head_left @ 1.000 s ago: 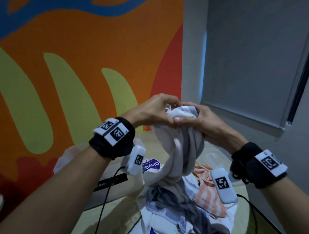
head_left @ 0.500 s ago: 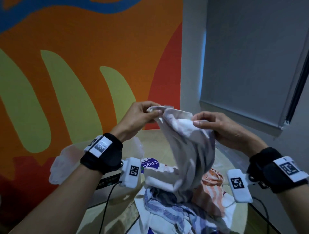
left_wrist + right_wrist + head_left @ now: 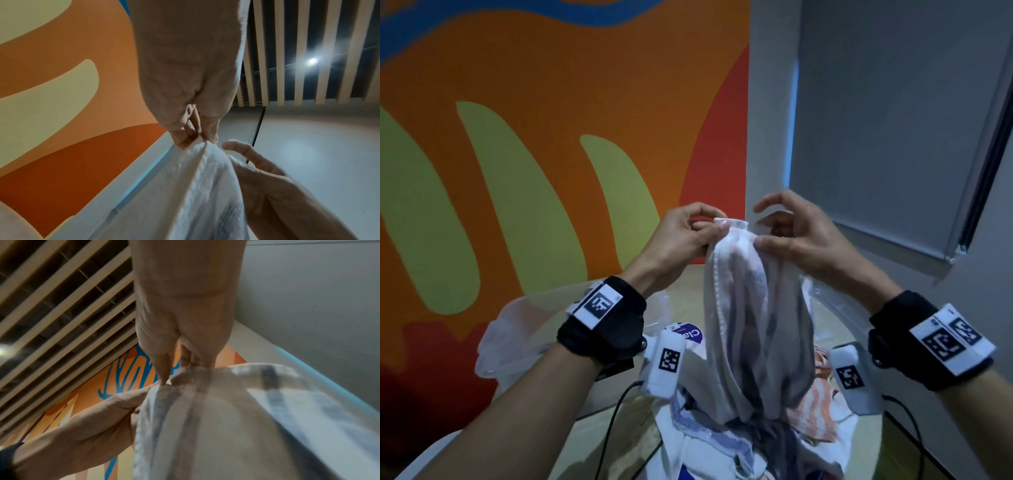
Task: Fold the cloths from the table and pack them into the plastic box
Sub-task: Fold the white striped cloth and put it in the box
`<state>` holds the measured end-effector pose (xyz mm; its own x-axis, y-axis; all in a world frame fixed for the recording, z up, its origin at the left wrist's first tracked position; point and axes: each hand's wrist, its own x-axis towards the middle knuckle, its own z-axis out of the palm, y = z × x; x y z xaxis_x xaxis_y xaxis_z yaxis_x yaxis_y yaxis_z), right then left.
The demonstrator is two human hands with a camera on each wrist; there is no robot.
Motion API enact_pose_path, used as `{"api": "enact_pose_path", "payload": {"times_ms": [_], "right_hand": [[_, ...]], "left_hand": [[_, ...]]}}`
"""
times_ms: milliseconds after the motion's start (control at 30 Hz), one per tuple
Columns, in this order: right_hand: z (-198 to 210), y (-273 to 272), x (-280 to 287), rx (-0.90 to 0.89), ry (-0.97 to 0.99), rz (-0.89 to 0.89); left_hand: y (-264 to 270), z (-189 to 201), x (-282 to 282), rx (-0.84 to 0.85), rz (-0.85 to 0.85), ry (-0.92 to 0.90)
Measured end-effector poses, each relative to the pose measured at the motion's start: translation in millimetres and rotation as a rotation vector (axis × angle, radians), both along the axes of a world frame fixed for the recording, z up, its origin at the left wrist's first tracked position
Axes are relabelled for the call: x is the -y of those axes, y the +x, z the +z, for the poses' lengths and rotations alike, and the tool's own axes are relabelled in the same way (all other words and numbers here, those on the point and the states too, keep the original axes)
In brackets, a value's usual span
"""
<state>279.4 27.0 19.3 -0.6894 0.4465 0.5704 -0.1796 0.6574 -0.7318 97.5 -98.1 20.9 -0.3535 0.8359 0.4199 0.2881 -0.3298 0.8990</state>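
The white cloth [image 3: 753, 325] is hanging in the centre of the frame, lifted clear of the pile of cloths [image 3: 726, 442] at the bottom centre, with only its lower end trailing into that pile. A second ago it was a bunched wad pressed between both hands; half a second ago it was being spread open; now its top hem is showing as a short flat edge and the body is dropping in long vertical pleats.

The left hand [image 3: 681, 236] is pinching the left end of that hem between thumb and fingers, and the left wrist view is showing the same pinch from below. The right hand [image 3: 791, 233] is pressing its thumb against the cloth just beside the hem's right end, while its other fingers are lifting off and curling above the edge; it seems to be regripping, feeling for the second corner. The hands are close together, both at the cloth's top.

This likely means the folding has not begun: one corner is found, the other is being sought.

Behind the wrists, a clear plastic box [image 3: 524, 329] is sitting at lower left on the table [image 3: 688, 284], appearing to hold no folded cloth. Beyond are the orange painted wall [image 3: 551, 120] at upper left and the grey blind [image 3: 893, 120] at upper right.
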Motion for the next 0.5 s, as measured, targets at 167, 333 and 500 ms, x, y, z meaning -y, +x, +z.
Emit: {"api": "enact_pose_path", "payload": {"times_ms": [167,333,500], "right_hand": [[2,-11,6,0.042,0.185,-0.101],[2,-10,4,0.135,0.281,-0.148],[-9,-14,6,0.129,0.358,-0.167]], "left_hand": [[11,-1,-1,0.021,-0.076,-0.052],[7,1,4,0.067,-0.135,-0.124],[8,-4,9,0.052,-0.137,-0.162]]}}
